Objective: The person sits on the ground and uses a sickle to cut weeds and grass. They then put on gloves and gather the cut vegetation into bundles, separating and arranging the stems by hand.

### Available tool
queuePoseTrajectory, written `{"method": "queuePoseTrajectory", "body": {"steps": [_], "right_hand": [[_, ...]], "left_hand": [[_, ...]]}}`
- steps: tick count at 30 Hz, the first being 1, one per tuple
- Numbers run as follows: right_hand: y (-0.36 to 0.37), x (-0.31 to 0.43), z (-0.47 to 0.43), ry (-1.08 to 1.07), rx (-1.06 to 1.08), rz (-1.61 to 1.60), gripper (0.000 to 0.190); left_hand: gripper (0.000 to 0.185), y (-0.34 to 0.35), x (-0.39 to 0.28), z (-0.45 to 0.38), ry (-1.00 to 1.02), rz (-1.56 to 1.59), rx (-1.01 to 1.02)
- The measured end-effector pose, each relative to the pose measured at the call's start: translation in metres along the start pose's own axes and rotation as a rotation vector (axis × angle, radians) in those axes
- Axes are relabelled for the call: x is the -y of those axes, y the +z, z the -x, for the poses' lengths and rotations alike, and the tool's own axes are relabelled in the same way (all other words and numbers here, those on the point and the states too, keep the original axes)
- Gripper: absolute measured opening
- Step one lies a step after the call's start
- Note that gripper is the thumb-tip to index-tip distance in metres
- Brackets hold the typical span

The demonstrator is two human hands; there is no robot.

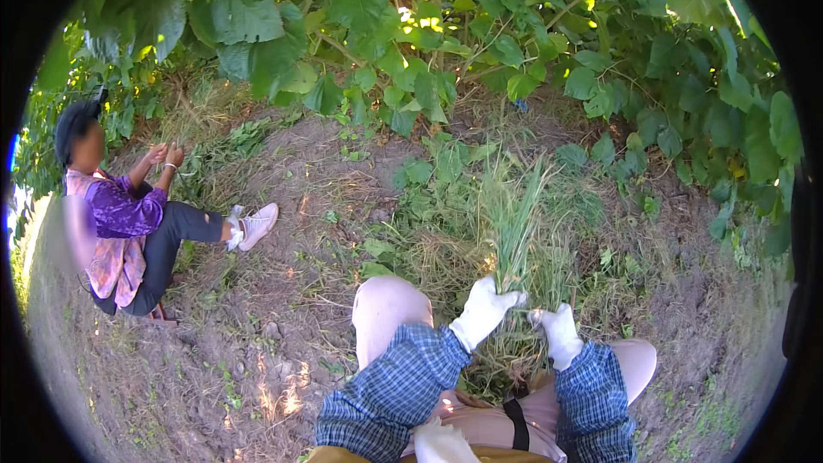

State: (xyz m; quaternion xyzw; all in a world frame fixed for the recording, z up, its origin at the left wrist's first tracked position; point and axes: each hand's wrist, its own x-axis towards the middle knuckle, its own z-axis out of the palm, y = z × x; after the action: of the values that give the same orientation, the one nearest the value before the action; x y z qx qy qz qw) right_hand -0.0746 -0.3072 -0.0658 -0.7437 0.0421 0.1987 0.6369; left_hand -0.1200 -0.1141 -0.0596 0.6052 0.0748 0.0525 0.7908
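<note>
My left hand (482,315), in a white glove, grips a bunch of long green grass (516,244) whose blades point up and away from me. To its right is my right hand (559,334), also gloved in white. Its fingertips are drawn together on a thin pale grass strand (522,312) that runs across the small gap between my hands. Under and around both hands lies a heap of cut grass and weeds (508,350), partly dry, between my knees. The gloves hide the lower ends of the bunch.
A person (128,218) sits low at the left, holding thin stems in both hands. Leafy bushes (386,32) overhang the far side. Bare soil (270,308) with dry grass spreads across the ground. My left knee (392,308) rises beside my left forearm.
</note>
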Motion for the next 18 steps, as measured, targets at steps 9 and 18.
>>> {"method": "queuePoseTrajectory", "body": {"steps": [9, 18], "right_hand": [[0.004, 0.004, 0.039, -0.017, 0.073, 0.020, 0.012], [0.000, 0.021, 0.023, -0.020, 0.151, -0.046, 0.015]], "left_hand": [[0.021, 0.002, 0.002, 0.065, -0.051, 0.325, -0.081], [0.027, 0.008, -0.038, 0.081, -0.199, 0.380, -0.225]]}}
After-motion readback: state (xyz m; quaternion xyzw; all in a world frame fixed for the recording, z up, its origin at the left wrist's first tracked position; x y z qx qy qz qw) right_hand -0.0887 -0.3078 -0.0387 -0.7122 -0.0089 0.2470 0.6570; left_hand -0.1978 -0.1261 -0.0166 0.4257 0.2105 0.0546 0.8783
